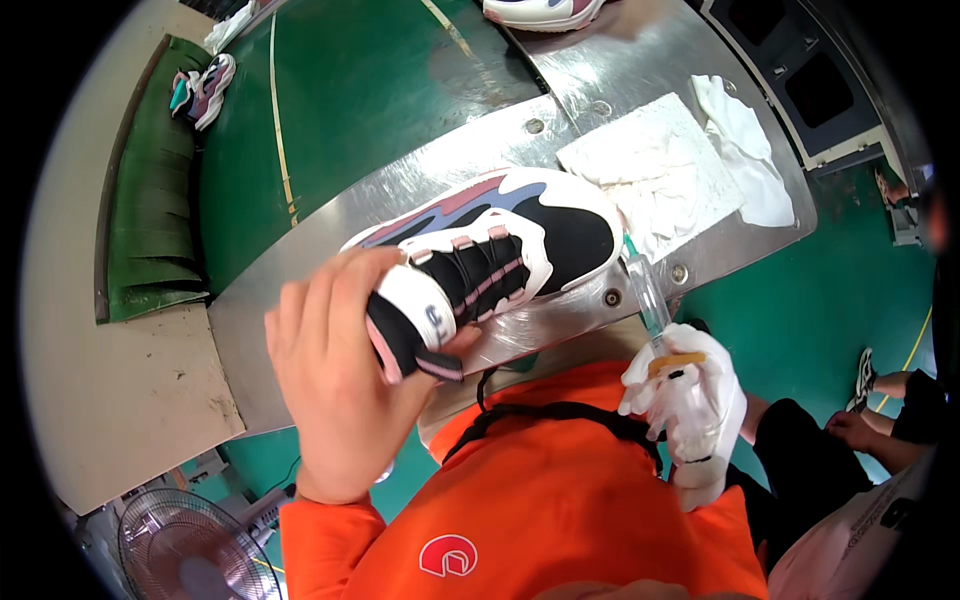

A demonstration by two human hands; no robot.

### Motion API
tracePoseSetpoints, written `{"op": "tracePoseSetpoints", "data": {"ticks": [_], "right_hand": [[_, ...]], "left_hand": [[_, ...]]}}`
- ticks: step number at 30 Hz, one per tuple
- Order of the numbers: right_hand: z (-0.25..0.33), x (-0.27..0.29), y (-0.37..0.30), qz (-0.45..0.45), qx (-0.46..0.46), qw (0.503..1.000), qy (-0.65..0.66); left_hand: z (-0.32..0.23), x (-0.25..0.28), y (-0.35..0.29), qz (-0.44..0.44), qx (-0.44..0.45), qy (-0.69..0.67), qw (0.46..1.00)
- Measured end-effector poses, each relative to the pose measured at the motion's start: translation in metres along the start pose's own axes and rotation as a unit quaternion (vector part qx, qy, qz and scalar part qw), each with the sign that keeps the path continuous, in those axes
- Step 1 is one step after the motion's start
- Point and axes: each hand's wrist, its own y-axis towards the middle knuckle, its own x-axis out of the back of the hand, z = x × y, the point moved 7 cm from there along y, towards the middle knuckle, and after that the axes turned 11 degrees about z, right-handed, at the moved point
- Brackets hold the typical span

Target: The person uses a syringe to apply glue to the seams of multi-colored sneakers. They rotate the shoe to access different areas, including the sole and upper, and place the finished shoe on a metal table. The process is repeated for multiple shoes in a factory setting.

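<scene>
A black, white, pink and blue sneaker is tilted over the metal table, its toe pointing right. My bare left hand grips it round the heel, beside the tongue and the pull tab. In a white glove, my right hand is closed round a clear syringe with an amber-coloured flange. The syringe's green tip meets or nearly meets the front edge of the toe; contact cannot be made out for certain.
White cloths and a white pad lie right of the toe. Another sneaker sits on the green belt, far left; part of one shows at the top. A fan stands lower left. Another person's hand is at right.
</scene>
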Motion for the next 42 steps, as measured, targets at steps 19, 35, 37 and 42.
{"op": "tracePoseSetpoints", "data": {"ticks": [19, 35, 37, 42], "right_hand": [[-0.059, 0.005, 0.013, 0.165, 0.112, 0.972, -0.125], [0.016, 0.022, 0.034, -0.019, 0.17, 0.976, -0.133], [0.02, 0.022, 0.039, -0.013, 0.184, 0.968, -0.172], [0.026, 0.012, 0.049, 0.002, 0.18, 0.965, -0.193]], "left_hand": [[0.03, -0.008, 0.047, 0.093, -0.03, -0.075, 0.992], [0.001, 0.001, -0.048, 0.049, -0.072, 0.032, 0.996], [-0.004, 0.001, -0.048, 0.068, -0.08, 0.041, 0.994], [-0.004, 0.007, -0.039, 0.089, -0.106, 0.045, 0.989]]}}
